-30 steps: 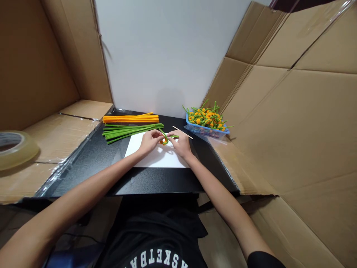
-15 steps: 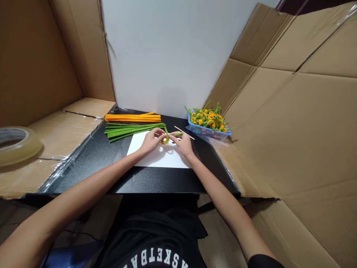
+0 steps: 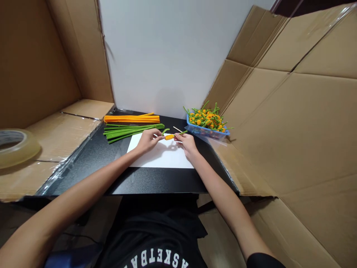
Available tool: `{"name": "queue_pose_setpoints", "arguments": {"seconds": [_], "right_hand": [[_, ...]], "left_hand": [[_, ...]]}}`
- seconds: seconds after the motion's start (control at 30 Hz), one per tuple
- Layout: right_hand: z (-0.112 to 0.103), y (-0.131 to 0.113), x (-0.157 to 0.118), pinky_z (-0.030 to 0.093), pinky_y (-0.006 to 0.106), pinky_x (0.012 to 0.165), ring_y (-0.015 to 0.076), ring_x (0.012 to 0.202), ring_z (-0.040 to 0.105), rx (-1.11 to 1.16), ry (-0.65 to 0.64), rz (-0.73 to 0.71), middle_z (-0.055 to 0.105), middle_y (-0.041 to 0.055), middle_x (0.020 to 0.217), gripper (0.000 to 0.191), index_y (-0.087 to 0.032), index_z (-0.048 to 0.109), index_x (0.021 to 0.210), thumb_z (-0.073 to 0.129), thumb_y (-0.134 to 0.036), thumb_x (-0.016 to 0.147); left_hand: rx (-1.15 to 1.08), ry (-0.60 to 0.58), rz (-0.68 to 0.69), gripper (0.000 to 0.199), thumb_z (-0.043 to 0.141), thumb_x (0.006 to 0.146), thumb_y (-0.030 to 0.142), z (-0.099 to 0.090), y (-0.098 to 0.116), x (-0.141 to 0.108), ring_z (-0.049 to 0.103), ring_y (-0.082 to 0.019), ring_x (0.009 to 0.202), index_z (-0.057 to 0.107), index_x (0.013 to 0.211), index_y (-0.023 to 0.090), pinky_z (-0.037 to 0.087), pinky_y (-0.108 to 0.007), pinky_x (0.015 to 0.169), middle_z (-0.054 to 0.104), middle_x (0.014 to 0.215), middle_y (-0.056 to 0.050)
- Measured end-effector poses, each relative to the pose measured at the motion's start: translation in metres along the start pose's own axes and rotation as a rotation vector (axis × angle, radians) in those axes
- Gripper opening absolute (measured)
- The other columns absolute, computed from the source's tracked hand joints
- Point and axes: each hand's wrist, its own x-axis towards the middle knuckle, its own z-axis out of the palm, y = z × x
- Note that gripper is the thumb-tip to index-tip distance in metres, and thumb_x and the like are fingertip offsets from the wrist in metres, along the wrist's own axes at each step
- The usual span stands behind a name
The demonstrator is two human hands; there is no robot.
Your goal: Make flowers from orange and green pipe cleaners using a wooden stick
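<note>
Between my left hand (image 3: 149, 140) and my right hand (image 3: 185, 143) runs a green pipe cleaner (image 3: 180, 133) with an orange fuzzy coil (image 3: 169, 137) wound around its middle. Each hand pinches the stem on one side of the coil, just above a white paper sheet (image 3: 160, 154). The stem's left end curls up in a small hook. A thin wooden stick (image 3: 177, 129) lies just beyond my right fingers. Nearest my left hand is a bundle of green pipe cleaners (image 3: 128, 131), with straight orange pipe cleaners (image 3: 131, 119) behind it.
A blue plastic basket (image 3: 208, 132) heaped with green-stemmed orange flowers stands at the far right of the black table (image 3: 117, 182). Cardboard sheets (image 3: 55, 137) line both sides, and a white wall stands behind. A clear tape roll (image 3: 13, 147) rests on the left cardboard.
My hands have drawn apart and lifted the piece slightly. The orange coil now shows fully between them, and the stem lies more level instead of bent in a tight curve.
</note>
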Motion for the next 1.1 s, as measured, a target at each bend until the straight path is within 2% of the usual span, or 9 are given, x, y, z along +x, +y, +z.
{"name": "queue_pose_setpoints", "arguments": {"seconds": [0.27, 0.57, 0.63, 0.7, 0.77, 0.83, 1.0, 1.03, 1.1], "right_hand": [[-0.008, -0.007, 0.002, 0.051, 0.018, 0.057, 0.0124, 0.066, 0.069, 0.063, 0.040, 0.076, 0.074, 0.0058, 0.070, 0.007, -0.014, 0.071, 0.075, 0.074, -0.015, 0.081], [-0.010, -0.008, 0.003, 0.051, 0.020, 0.058, 0.0127, 0.065, 0.070, 0.099, 0.067, 0.049, 0.073, 0.0045, 0.069, 0.010, -0.015, 0.069, 0.074, 0.075, -0.017, 0.081], [-0.008, -0.010, -0.001, 0.053, 0.022, 0.061, 0.0137, 0.067, 0.071, 0.138, 0.026, 0.086, 0.073, 0.0056, 0.071, 0.013, -0.015, 0.069, 0.074, 0.075, -0.022, 0.083], [-0.004, -0.012, -0.006, 0.056, 0.026, 0.064, 0.0171, 0.072, 0.072, 0.167, -0.084, 0.152, 0.075, 0.0079, 0.078, 0.018, -0.015, 0.070, 0.077, 0.075, -0.032, 0.083], [0.001, -0.012, -0.012, 0.058, 0.029, 0.066, 0.0200, 0.076, 0.073, 0.156, -0.212, 0.201, 0.076, 0.0089, 0.084, 0.023, -0.016, 0.071, 0.080, 0.077, -0.039, 0.080], [0.008, -0.009, -0.016, 0.057, 0.029, 0.068, 0.0186, 0.076, 0.072, 0.132, -0.290, 0.174, 0.076, 0.0067, 0.084, 0.022, -0.017, 0.073, 0.082, 0.080, -0.037, 0.076], [0.017, 0.000, -0.015, 0.052, 0.022, 0.063, 0.0112, 0.064, 0.064, 0.107, -0.280, 0.073, 0.073, 0.0016, 0.074, 0.016, -0.016, 0.071, 0.076, 0.081, -0.026, 0.071], [0.017, 0.000, -0.014, 0.052, 0.022, 0.061, 0.0112, 0.063, 0.064, 0.115, -0.265, 0.073, 0.072, 0.0016, 0.073, 0.016, -0.015, 0.071, 0.077, 0.081, -0.027, 0.072], [0.017, -0.002, -0.015, 0.053, 0.023, 0.061, 0.0125, 0.063, 0.065, 0.139, -0.248, 0.087, 0.073, 0.0027, 0.073, 0.018, -0.015, 0.071, 0.078, 0.080, -0.031, 0.076]], "left_hand": [[0.012, -0.168, 0.086, 0.025, 0.069, 0.083, 0.041, -0.007, 0.009, 0.000, 0.063, -0.016, 0.069, 0.072, 0.074, 0.017, 0.047, -0.026, 0.062, 0.072, 0.074, -0.005], [-0.013, -0.238, 0.127, 0.029, 0.065, 0.086, 0.044, -0.008, 0.016, -0.001, 0.063, -0.017, 0.068, 0.071, 0.074, 0.019, 0.047, -0.027, 0.063, 0.070, 0.073, -0.005], [0.012, -0.193, 0.144, 0.025, 0.065, 0.087, 0.041, -0.006, 0.014, -0.003, 0.062, -0.016, 0.068, 0.071, 0.076, 0.019, 0.047, -0.027, 0.063, 0.070, 0.074, -0.005], [0.026, -0.143, 0.170, 0.021, 0.063, 0.088, 0.037, -0.004, 0.011, -0.004, 0.062, -0.016, 0.070, 0.070, 0.080, 0.019, 0.048, -0.026, 0.065, 0.070, 0.077, -0.005], [0.004, -0.139, 0.193, 0.018, 0.061, 0.090, 0.034, -0.002, 0.010, -0.005, 0.063, -0.016, 0.074, 0.070, 0.085, 0.019, 0.051, -0.027, 0.068, 0.071, 0.084, -0.006], [-0.029, -0.167, 0.196, 0.018, 0.059, 0.091, 0.033, 0.000, 0.010, -0.007, 0.064, -0.016, 0.079, 0.070, 0.089, 0.019, 0.053, -0.027, 0.071, 0.071, 0.089, -0.007], [-0.039, -0.313, 0.220, 0.017, 0.064, 0.089, 0.036, 0.000, 0.014, -0.007, 0.065, -0.017, 0.081, 0.072, 0.092, 0.021, 0.054, -0.028, 0.074, 0.073, 0.094, -0.007], [-0.017, -0.325, 0.235, 0.016, 0.064, 0.089, 0.035, 0.000, 0.014, -0.007, 0.065, -0.017, 0.081, 0.072, 0.091, 0.021, 0.054, -0.029, 0.074, 0.072, 0.094, -0.007], [0.039, -0.273, 0.245, 0.014, 0.061, 0.089, 0.031, 0.000, 0.013, -0.007, 0.064, -0.017, 0.079, 0.070, 0.087, 0.021, 0.053, -0.029, 0.073, 0.071, 0.090, -0.006]]}}
